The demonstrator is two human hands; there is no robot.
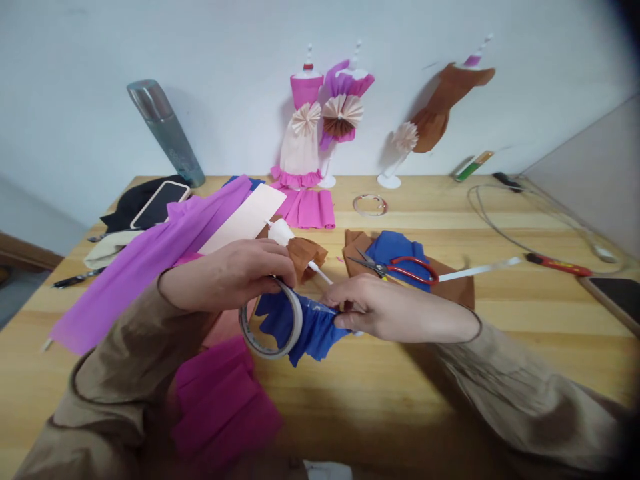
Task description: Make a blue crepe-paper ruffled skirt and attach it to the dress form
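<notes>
My left hand (235,272) pinches the upper rim of a roll of tape (297,319), which hangs upright. My right hand (373,305) grips the right edge of a piece of gathered blue crepe paper (320,335); part of this paper shows through the ring. A clear strip, seemingly tape, runs along the paper's top edge. Just behind my hands lies a small white dress form (281,231) wrapped in brown crepe paper (306,256), its thin white rod reaching toward my right fingers. Whether those fingers touch the rod I cannot tell.
Red-handled scissors (413,267) lie on blue and brown paper behind my right hand. Purple crepe paper (150,267) and magenta crepe paper (225,400) spread at left. Dressed forms (303,143) and a spray can (167,133) stand along the wall. A cable (490,213) loops at right.
</notes>
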